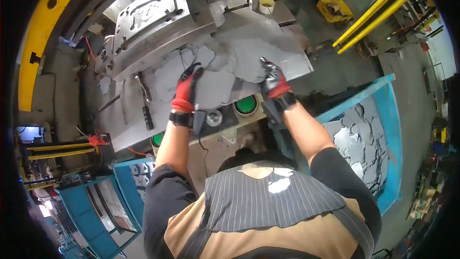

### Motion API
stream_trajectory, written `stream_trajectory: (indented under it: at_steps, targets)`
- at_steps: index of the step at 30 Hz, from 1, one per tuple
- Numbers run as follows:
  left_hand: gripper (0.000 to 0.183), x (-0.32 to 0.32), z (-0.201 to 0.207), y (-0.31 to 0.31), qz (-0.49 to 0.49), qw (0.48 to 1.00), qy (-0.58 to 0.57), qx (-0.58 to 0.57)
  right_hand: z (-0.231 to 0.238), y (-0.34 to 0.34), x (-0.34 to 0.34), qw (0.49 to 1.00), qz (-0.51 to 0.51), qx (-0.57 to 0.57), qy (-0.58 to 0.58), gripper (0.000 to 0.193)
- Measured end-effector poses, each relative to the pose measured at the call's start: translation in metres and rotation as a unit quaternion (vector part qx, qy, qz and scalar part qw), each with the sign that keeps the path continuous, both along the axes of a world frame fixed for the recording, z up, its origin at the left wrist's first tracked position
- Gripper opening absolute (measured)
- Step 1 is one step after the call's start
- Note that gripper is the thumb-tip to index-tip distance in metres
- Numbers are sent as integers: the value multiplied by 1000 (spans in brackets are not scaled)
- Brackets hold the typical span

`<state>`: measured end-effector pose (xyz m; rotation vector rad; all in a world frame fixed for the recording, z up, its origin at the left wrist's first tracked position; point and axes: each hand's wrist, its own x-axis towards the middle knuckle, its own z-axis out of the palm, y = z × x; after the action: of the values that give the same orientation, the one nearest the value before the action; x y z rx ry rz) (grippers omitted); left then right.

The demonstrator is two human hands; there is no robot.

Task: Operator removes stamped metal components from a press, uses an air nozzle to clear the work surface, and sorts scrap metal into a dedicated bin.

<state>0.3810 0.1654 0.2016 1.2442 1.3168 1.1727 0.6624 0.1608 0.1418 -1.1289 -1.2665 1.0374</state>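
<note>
My left hand [190,79], in a red and black glove, hovers over the work surface with its fingers apart and nothing visible in them. Beside it lie flat grey cut metal pieces [167,74] with wavy outlines. To the right, my right hand [274,79], gloved the same way, is closed at the edge of a flat grey sheet-metal piece [249,60]. Part of that grip is hidden by the glove. Beyond my left hand stands a thick steel die block [153,12] with slots and holes in its top.
A black-handled tool [146,108] lies left on the metal table [122,127]. A green button [246,105] sits at the near edge. The blue bin [394,139] at right holds cut metal pieces. A yellow machine frame [36,43] rises at far left; yellow bars [373,14] stand at upper right.
</note>
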Motion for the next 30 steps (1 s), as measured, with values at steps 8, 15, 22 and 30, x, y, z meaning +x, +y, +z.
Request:
stream_trajectory:
  at_steps: [8, 15, 22, 30]
  targets:
    - [49, -84, 22, 50, 1, 997, 59, 53, -39, 77, -100, 941, 58, -144, 302, 27]
    - [73, -51, -43, 33, -59, 730, 656, 184, 55, 21, -58, 930, 273, -91, 228, 21]
    - [61, 76, 13, -16, -154, 849, 447, 236, 112, -94, 84, 955, 130, -64, 261, 32]
    - [67, 298, 29, -181, -606, 766, 158, 148, 59, -377, 263, 879, -367, -175, 248, 30]
